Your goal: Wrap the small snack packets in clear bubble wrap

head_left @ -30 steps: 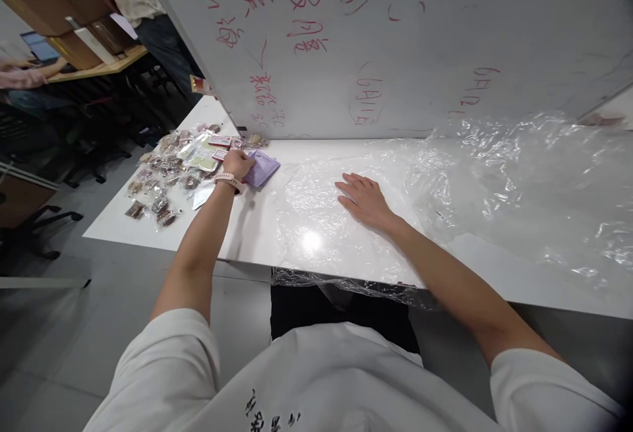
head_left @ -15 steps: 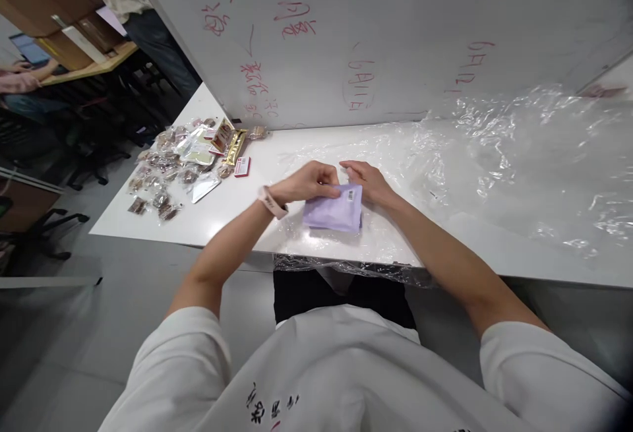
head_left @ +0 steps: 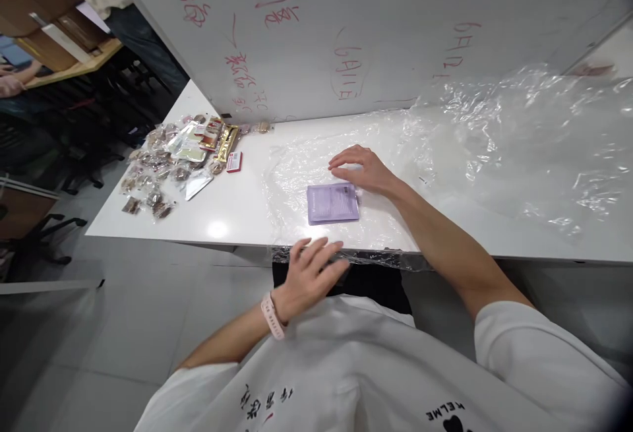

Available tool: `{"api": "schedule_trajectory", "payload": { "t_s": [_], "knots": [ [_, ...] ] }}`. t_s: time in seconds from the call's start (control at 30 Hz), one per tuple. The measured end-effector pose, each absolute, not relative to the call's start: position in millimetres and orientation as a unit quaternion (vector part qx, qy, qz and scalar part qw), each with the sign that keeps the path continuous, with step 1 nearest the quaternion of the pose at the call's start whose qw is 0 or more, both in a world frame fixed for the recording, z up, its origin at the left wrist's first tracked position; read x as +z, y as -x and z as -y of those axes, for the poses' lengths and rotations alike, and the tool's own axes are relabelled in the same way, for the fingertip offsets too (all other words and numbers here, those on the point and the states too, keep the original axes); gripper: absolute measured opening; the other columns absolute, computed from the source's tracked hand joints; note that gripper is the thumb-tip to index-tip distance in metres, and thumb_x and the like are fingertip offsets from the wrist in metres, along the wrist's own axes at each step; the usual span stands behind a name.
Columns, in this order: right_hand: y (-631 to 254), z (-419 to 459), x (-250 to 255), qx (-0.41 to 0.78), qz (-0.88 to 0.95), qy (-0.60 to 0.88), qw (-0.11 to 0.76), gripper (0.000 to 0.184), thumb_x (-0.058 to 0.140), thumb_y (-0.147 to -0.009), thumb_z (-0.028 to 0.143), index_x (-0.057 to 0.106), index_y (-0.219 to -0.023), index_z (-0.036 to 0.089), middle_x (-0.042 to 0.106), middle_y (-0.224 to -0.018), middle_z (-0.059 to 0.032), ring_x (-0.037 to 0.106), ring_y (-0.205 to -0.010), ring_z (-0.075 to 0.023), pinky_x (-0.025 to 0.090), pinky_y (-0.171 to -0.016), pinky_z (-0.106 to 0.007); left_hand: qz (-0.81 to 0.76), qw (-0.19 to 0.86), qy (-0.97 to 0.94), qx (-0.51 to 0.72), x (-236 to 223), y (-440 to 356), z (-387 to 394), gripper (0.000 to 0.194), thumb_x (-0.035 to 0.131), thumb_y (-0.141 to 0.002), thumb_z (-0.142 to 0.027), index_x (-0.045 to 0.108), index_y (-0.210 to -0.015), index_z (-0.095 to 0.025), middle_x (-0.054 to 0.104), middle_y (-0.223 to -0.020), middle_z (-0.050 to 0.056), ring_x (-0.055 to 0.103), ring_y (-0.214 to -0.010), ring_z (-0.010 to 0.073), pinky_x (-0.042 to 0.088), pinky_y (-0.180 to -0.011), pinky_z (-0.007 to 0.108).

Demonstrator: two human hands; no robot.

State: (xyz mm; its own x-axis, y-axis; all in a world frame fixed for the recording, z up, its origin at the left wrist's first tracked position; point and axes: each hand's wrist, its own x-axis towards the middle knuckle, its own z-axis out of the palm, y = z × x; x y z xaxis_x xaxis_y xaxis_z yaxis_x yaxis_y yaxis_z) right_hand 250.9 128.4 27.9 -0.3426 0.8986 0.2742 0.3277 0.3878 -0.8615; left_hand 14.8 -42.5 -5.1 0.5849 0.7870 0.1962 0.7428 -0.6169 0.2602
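A flat purple packet (head_left: 333, 204) with small print lies on clear plastic film (head_left: 291, 175) spread over the white table. Just beyond its upper right corner, my right hand (head_left: 364, 167) hovers palm down, fingers stretched out and slightly bent, holding nothing. My left hand (head_left: 311, 274), with a pink band on the wrist, is near the table's front edge, on my side of the packet. Its fingers are spread and nothing is in them. Neither hand grips the packet.
Small wrapped snacks (head_left: 158, 165), a gold packet (head_left: 227, 143) and a red-and-white box (head_left: 234, 161) lie on the table's left. Crumpled plastic film (head_left: 514, 148) covers the right side. A whiteboard (head_left: 395, 30) stands behind the table. Cardboard boxes (head_left: 54, 16) and other people are at far left.
My left hand has let go of the purple packet and drawn back toward my body, opening. The packet now lies flat on the film. My right hand stays near its far right corner.
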Motion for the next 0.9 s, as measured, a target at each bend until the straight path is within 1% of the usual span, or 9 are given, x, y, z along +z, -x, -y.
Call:
{"api": "schedule_trajectory", "payload": {
  "t_s": [0.13,0.23,0.3,0.4,0.5,0.63,0.7,0.8,0.9],
  "knots": [
    [-246,-119,32,0.361,0.803,0.344,0.327,0.024,0.070,-0.085,0.050,0.078,-0.091,0.029,0.071,-0.103,-0.0037,0.059,-0.106,-0.0245,0.043,-0.103,-0.051,-0.509,0.018,-0.852,0.123,-63,-10,68,0.042,0.051,-0.096,-0.022,0.064,-0.127,-0.049,0.059,-0.144,0.003,0.052,-0.137,0.0325,0.034,-0.112,0.070],
    [-245,-121,21,0.392,0.816,0.329,0.269,0.024,0.067,-0.087,0.048,0.077,-0.092,0.028,0.069,-0.101,-0.0059,0.059,-0.101,-0.0235,0.048,-0.093,-0.044,-0.524,0.006,-0.839,0.146,-66,-7,55,0.038,0.050,-0.097,-0.021,0.068,-0.118,-0.047,0.065,-0.137,0.002,0.057,-0.132,0.0326,0.032,-0.111,0.072],
    [-245,-124,14,0.414,0.809,0.332,0.253,0.024,0.065,-0.087,0.047,0.077,-0.093,0.027,0.068,-0.101,-0.0060,0.060,-0.097,-0.0218,0.049,-0.088,-0.040,-0.487,0.002,-0.854,0.182,-50,-5,43,0.032,0.050,-0.098,-0.022,0.071,-0.109,-0.044,0.072,-0.126,0.000,0.063,-0.125,0.0292,0.033,-0.112,0.069],
    [-247,-127,10,0.433,0.798,0.333,0.255,0.025,0.067,-0.085,0.047,0.076,-0.093,0.025,0.066,-0.101,-0.0053,0.060,-0.094,-0.0200,0.048,-0.085,-0.037,-0.420,-0.016,-0.870,0.256,-15,-6,20,0.027,0.049,-0.099,-0.021,0.069,-0.106,-0.037,0.078,-0.107,-0.002,0.070,-0.106,0.0216,0.039,-0.111,0.059],
    [-247,-128,9,0.450,0.793,0.323,0.253,0.025,0.070,-0.083,0.045,0.076,-0.093,0.023,0.065,-0.101,-0.0053,0.059,-0.092,-0.0190,0.046,-0.084,-0.036,-0.385,-0.030,-0.864,0.325,12,-18,-13,0.020,0.047,-0.100,-0.020,0.066,-0.103,-0.027,0.077,-0.101,0.002,0.069,-0.098,0.0200,0.048,-0.101,0.048],
    [-247,-128,6,0.449,0.794,0.320,0.255,0.019,0.070,-0.082,0.039,0.075,-0.091,0.022,0.063,-0.098,-0.0044,0.057,-0.090,-0.0176,0.044,-0.083,-0.034,-0.442,0.040,-0.846,0.297,20,-38,-61,0.012,0.050,-0.098,-0.019,0.060,-0.092,-0.020,0.068,-0.124,0.013,0.060,-0.117,0.0261,0.051,-0.093,0.043],
    [-246,-129,6,0.449,0.792,0.327,0.252,0.017,0.068,-0.082,0.036,0.074,-0.090,0.021,0.063,-0.097,-0.0041,0.057,-0.087,-0.0169,0.043,-0.081,-0.033,-0.469,0.116,-0.836,0.260,17,-44,-75,0.009,0.053,-0.096,-0.018,0.057,-0.088,-0.019,0.068,-0.117,0.013,0.061,-0.111,0.0260,0.053,-0.088,0.040],
    [-248,-129,14,0.452,0.788,0.341,0.242,0.021,0.066,-0.084,0.038,0.073,-0.093,0.020,0.065,-0.100,-0.0051,0.058,-0.088,-0.0173,0.044,-0.080,-0.032,-0.483,0.196,-0.813,0.260,11,-46,-80,0.009,0.055,-0.096,-0.019,0.054,-0.087,-0.021,0.069,-0.100,0.007,0.063,-0.098,0.0227,0.052,-0.084,0.037],
    [-255,-115,34,0.430,0.794,0.363,0.232,0.031,0.057,-0.092,0.045,0.073,-0.099,0.019,0.068,-0.105,-0.0071,0.061,-0.093,-0.0195,0.045,-0.082,-0.033,-0.482,0.216,-0.795,0.298,6,-45,-75,0.010,0.054,-0.095,-0.017,0.052,-0.086,-0.021,0.069,-0.108,0.008,0.061,-0.108,0.0225,0.050,-0.091,0.038]
  ]
}}
